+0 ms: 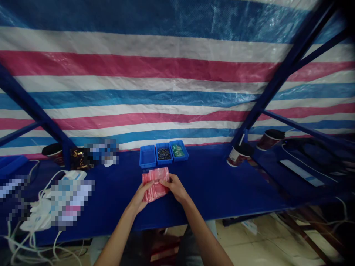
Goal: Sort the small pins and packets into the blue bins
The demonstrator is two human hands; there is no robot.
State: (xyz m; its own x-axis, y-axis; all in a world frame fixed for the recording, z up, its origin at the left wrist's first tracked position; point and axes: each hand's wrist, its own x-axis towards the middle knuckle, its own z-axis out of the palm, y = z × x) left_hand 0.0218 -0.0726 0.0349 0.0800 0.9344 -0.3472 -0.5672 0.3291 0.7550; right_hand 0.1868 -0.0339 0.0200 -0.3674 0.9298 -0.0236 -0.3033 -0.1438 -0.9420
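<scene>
Between my two hands is a stack of pinkish-red plastic bags (157, 189), held above the near middle of the blue table. My left hand (141, 195) grips the stack from its left side, thumb on top and fingers underneath. On the right edge, my right hand (175, 186) pinches the bags with the thumb pressed on their face. Just beyond stand three small blue bins in a row: the left bin (147, 157) shows a bare bottom, the middle one holds dark screws or nails (164, 153), and the right one holds small green pieces (178, 150).
Power strips (40, 214) with tangled white cables lie at the left. A dark paper cup (240, 154) with a pen stands at the right, near a slanted blue frame post (267, 94). A striped tarp (172, 70) hangs behind the blue table (216, 188).
</scene>
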